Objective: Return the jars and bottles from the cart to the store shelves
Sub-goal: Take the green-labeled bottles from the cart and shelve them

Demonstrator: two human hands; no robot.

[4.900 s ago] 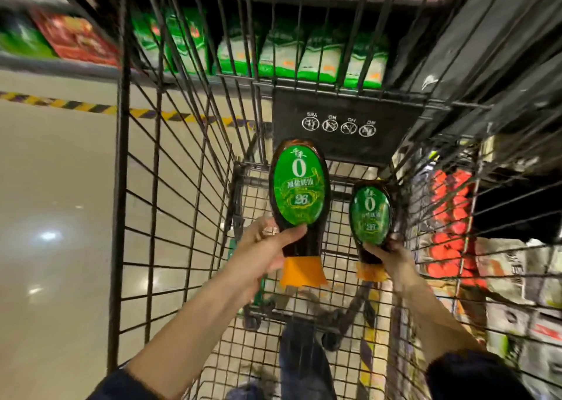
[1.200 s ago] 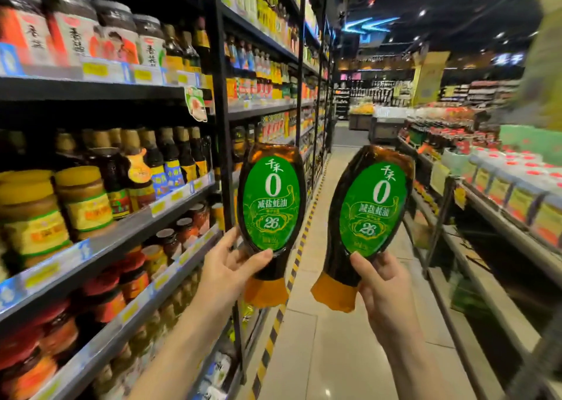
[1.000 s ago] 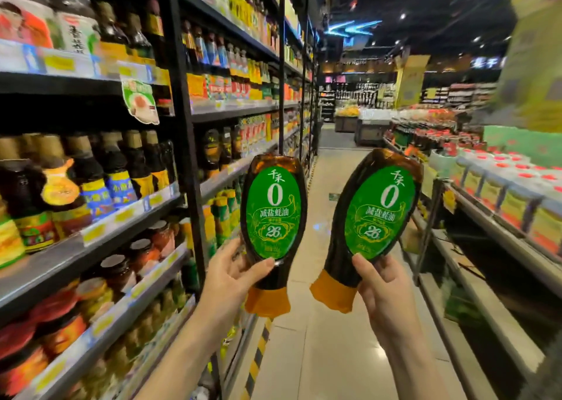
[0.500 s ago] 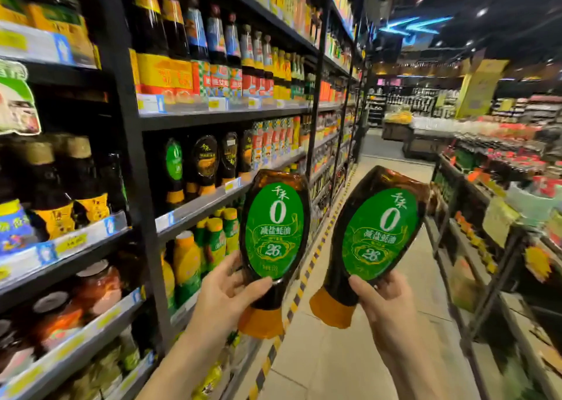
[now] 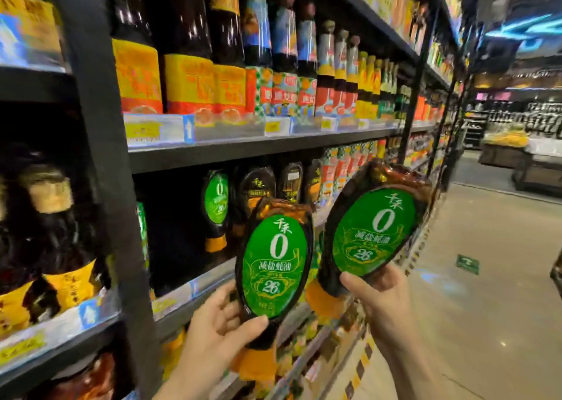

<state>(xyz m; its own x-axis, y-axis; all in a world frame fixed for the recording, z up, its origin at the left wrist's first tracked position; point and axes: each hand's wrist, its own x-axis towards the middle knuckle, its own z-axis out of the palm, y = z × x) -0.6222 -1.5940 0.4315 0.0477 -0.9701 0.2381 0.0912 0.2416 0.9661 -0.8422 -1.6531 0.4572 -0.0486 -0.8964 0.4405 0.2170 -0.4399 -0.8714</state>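
Dark metal store shelving [image 5: 100, 162] fills the left side of the view, with an aisle floor [image 5: 486, 278] of pale tile running off to the right. Two identical squeeze bottles are held up in front of the middle shelf level, both inverted so the orange cap points down. Each bottle is dark brown, flattened and oval in outline, and carries a large green oval label with a white "0", Chinese characters, and "26" in a scroll motif. The left hand [image 5: 213, 335] wraps around the narrow lower neck of the left bottle [image 5: 275, 262], thumb across the front just below the label, with the body nearly upright. The right hand [image 5: 386, 296] clasps the lower part of the right bottle [image 5: 374, 229], thumb pressed at the label's bottom edge; this bottle tilts to the right. The two bottles sit just beside each other, apparently not touching, though motion blur makes that uncertain. Behind them, a matching shelf bottle [image 5: 216, 208] with the same green label stands cap-down on the middle shelf, next to dark-labelled bottles [image 5: 258, 186]. Tall dark bottles with yellow and red labels [image 5: 188, 65] line the shelf above.
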